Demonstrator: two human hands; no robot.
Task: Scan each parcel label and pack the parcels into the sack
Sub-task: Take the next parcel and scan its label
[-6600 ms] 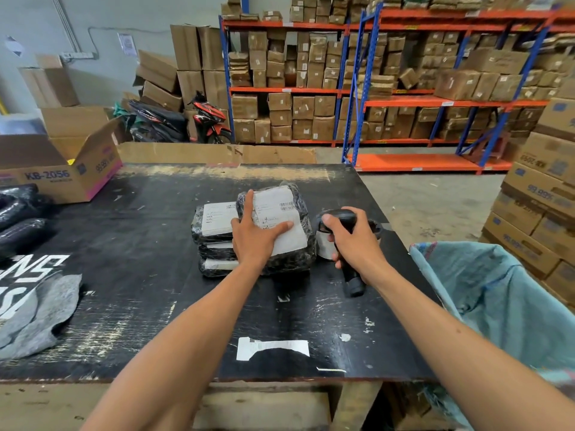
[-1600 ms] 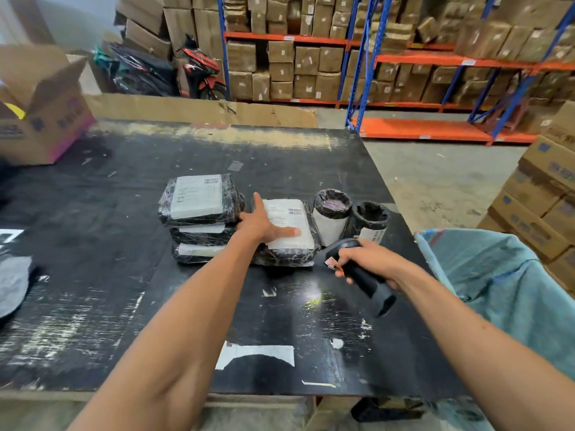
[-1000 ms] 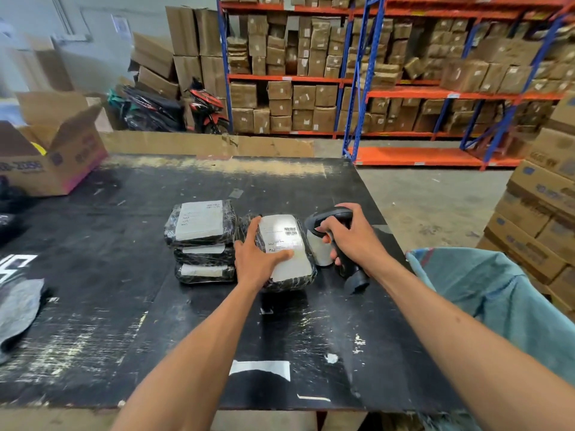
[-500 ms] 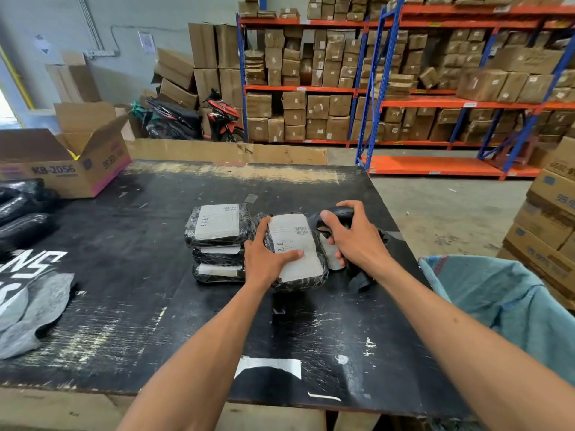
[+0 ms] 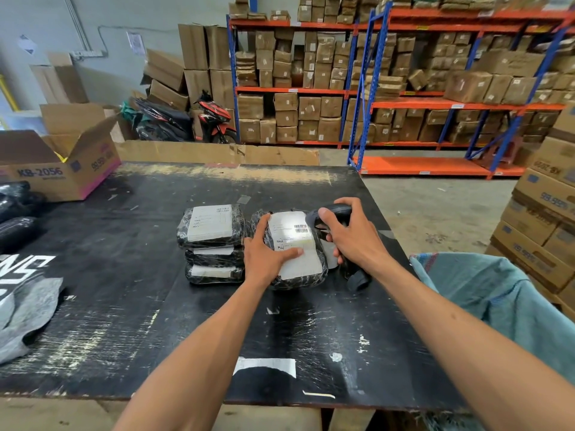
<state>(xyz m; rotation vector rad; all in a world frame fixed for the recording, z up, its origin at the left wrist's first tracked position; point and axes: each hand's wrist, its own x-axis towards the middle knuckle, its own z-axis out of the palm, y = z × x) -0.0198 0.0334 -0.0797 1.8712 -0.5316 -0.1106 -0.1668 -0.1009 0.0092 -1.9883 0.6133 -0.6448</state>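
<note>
So the left hand [image 5: 269,255] is on a black-wrapped parcel [image 5: 295,250] that sits tilted on the black table [image 5: 124,275], thumb lying across the white label [image 5: 294,244] and the fingers curled around the parcel's left edge, so it's gripping it and propping it up. There's a barcode near the top of the label with a bright patch of light right on it.

The right hand [image 5: 354,236] is wrapped around a dark handheld scanner [image 5: 334,213], fingers closed on the handle, with the scanner's head just beside the label's upper right corner. The butt end of the handle pokes out under the wrist, close to the table.

Just left of the held parcel there's a stack of three parcels [image 5: 213,244], same black wrap with white labels, touching or nearly touching it. Something light-coloured is tucked behind the right hand, can't tell what.

The sack [image 5: 497,300] is a teal woven one, hanging open off the right edge of the table. Over on the far left there's an open cardboard box [image 5: 62,163], some black bundles [image 5: 15,213] and a grey cloth [image 5: 28,315].
</note>
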